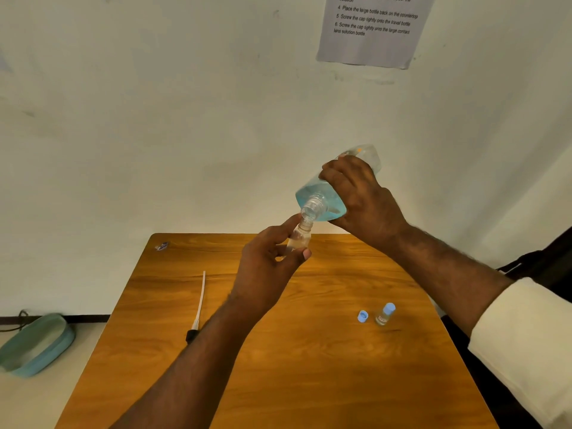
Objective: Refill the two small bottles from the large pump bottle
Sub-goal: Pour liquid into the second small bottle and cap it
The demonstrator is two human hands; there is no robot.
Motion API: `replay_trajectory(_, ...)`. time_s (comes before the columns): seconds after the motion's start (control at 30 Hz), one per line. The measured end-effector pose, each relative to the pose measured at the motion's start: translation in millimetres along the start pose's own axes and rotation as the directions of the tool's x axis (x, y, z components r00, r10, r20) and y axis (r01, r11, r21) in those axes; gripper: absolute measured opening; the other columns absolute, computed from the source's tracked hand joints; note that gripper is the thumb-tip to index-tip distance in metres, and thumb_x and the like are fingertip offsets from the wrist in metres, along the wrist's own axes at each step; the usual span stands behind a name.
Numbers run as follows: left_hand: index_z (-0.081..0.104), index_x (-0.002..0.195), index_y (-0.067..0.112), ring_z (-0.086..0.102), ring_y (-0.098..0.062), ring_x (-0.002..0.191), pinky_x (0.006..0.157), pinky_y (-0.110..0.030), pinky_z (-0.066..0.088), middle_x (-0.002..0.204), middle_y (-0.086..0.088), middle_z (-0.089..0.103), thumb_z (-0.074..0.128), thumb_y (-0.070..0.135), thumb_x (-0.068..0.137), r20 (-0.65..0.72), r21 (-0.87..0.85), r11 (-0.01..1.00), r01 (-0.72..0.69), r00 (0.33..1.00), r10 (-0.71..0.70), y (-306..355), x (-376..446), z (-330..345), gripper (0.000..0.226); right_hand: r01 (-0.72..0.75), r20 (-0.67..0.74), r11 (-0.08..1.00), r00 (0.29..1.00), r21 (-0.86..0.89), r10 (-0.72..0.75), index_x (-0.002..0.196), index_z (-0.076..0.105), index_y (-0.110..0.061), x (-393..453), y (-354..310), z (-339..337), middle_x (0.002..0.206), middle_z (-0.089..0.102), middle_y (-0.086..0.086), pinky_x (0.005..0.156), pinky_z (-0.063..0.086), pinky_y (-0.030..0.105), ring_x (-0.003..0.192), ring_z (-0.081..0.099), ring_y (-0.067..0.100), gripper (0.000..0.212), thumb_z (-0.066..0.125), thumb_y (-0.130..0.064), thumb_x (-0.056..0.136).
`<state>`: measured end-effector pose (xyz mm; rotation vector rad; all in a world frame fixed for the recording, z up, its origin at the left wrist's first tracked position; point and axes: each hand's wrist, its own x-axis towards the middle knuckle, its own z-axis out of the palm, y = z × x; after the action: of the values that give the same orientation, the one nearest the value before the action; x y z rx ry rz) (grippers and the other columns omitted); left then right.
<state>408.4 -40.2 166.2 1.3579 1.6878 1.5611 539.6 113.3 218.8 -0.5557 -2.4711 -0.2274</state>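
Observation:
My right hand (pixel 362 196) grips the large clear bottle (pixel 322 196) of blue liquid, tipped neck-down above the table's far edge. Its open neck touches the mouth of a small clear bottle (pixel 299 237) that my left hand (pixel 266 274) pinches between thumb and fingers. The second small bottle (pixel 384 314), with a blue cap on, stands on the wooden table (pixel 309 366) at the right. A loose blue cap (pixel 362 316) lies just left of it. The pump head with its long white tube (pixel 199 305) lies on the table to the left, partly hidden by my left forearm.
A small wrapper-like scrap (pixel 162 246) lies at the table's far left corner. A teal case (pixel 37 345) sits on the floor to the left. A printed instruction sheet (pixel 374 29) hangs on the white wall behind.

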Motion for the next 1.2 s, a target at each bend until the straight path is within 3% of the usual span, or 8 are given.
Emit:
replay_trajectory(0.37,0.050,0.136,0.032,0.065,-0.016,0.100,0.083,-0.043,0.059,0.114,0.013,0.061,0.071,0.016,0.085,0.014,0.010,1.000,0.001,1.000,-0.001,-0.3,-2.2,-1.4,0.058,0.016,0.004,1.000,1.000,0.001,-0.016,0.124,0.052,-0.007,-0.3,-0.6,1.6,0.124,0.056,0.018,0.072,0.058,0.052,0.119,0.050,0.035,0.067,0.084,-0.018,0.067)
replay_trajectory(0.7,0.049,0.138,0.028,0.065,-0.019,0.101,0.084,-0.045,0.058,0.119,0.004,0.063,0.071,0.016,0.085,0.005,0.004,1.000,0.005,1.000,-0.005,-0.2,-2.0,-2.0,0.058,0.017,0.005,1.000,1.000,-0.013,-0.017,0.124,0.053,-0.006,1.9,-2.1,-0.2,0.124,0.056,0.019,0.075,0.057,0.052,0.119,0.050,0.035,0.066,0.084,-0.018,0.067)
replay_trajectory(1.0,0.046,0.133,0.040,0.065,-0.020,0.101,0.085,-0.046,0.058,0.118,0.003,0.064,0.071,0.016,0.085,0.004,0.000,1.000,-0.007,1.000,0.007,2.3,-1.9,-0.5,0.058,0.021,0.004,0.999,1.000,-0.027,-0.021,0.126,0.050,-0.008,0.5,0.1,-0.8,0.125,0.055,0.017,0.075,0.057,0.051,0.121,0.048,0.035,0.069,0.084,-0.019,0.067)
replay_trajectory(1.2,0.047,0.138,0.032,0.065,-0.019,0.101,0.085,-0.045,0.058,0.119,0.003,0.063,0.071,0.017,0.086,0.007,0.012,1.000,-0.013,1.000,0.013,1.9,-0.9,0.4,0.059,0.024,0.002,0.999,1.000,-0.042,-0.024,0.125,0.050,-0.008,1.3,-0.1,-1.9,0.125,0.056,0.017,0.074,0.057,0.051,0.120,0.049,0.036,0.069,0.084,-0.019,0.066)
